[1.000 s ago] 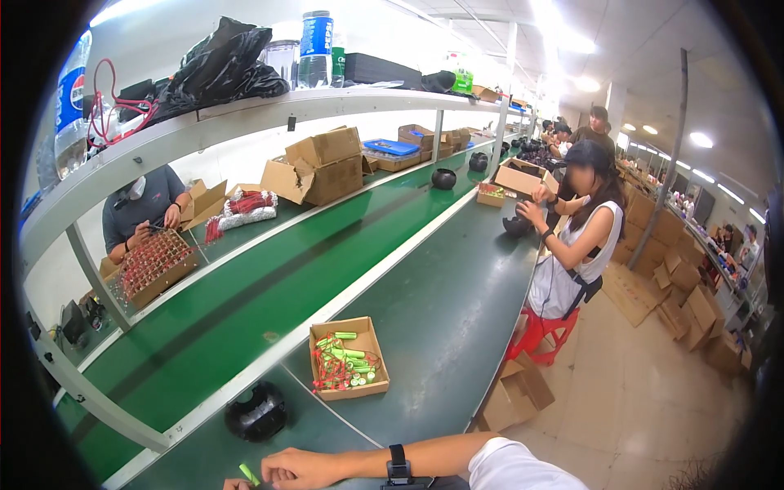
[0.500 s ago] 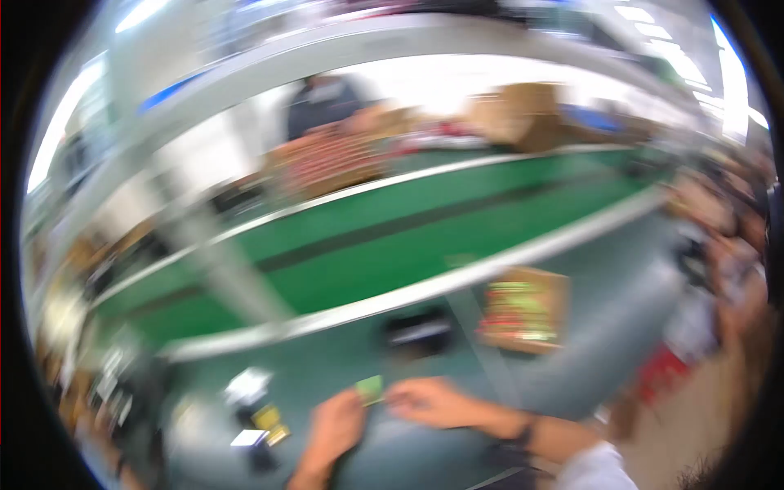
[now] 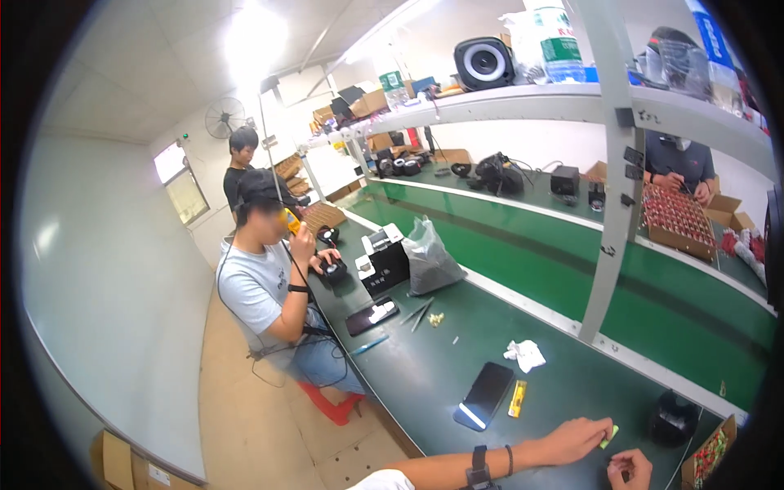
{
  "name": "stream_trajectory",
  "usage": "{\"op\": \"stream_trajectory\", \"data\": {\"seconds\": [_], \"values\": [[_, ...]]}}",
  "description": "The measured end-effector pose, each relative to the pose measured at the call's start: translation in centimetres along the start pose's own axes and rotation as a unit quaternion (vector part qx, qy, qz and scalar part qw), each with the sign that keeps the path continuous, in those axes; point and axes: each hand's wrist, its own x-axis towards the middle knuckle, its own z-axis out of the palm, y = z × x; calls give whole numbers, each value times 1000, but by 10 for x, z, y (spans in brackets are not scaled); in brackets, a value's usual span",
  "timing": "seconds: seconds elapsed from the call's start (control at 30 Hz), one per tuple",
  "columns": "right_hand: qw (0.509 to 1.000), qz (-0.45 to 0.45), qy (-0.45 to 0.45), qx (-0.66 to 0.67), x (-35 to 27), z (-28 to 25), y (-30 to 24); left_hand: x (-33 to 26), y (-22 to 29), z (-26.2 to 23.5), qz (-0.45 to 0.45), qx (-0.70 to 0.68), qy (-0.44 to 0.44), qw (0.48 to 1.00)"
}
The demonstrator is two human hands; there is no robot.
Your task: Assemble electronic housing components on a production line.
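A small bright green piece (image 3: 610, 437) is pinched in the fingertips of the left hand (image 3: 576, 440), by far the nearer hand. It is seen just beyond the right hand (image 3: 630, 470), whose fingers are curled; whether anything is gripped there cannot be told. Its long axis is slanted toward the round black housing (image 3: 674, 419). A slim, elongated shape is shown, partly covered by the fingers.

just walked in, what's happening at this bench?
The left hand pinches a small green piece; the right hand is curled nearby, contents unclear. A black round housing and a cardboard box of green and red parts sit to the right, a phone to the left. A co-worker farther left holds up a yellow tool.
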Motion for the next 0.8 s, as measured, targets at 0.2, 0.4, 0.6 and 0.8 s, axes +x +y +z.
{"op": "stream_trajectory", "data": {"seconds": [0.2, 0.4, 0.6, 0.8], "values": [[1000, -13, -2, -15, -2, -5, -8, 4, 6, -7, -17, -1, -22, 1000], [1000, 17, 2, -13, 5, -5, -12, 7, -4, -3, 11, -18, 5, 1000], [1000, 30, 5, 8, 2, -6, -6, 7, 2, -5, 7, -16, -12, 1000], [1000, 13, 0, 11, 1, -4, 0, 5, 1, -5, 18, -14, -8, 1000]]}}
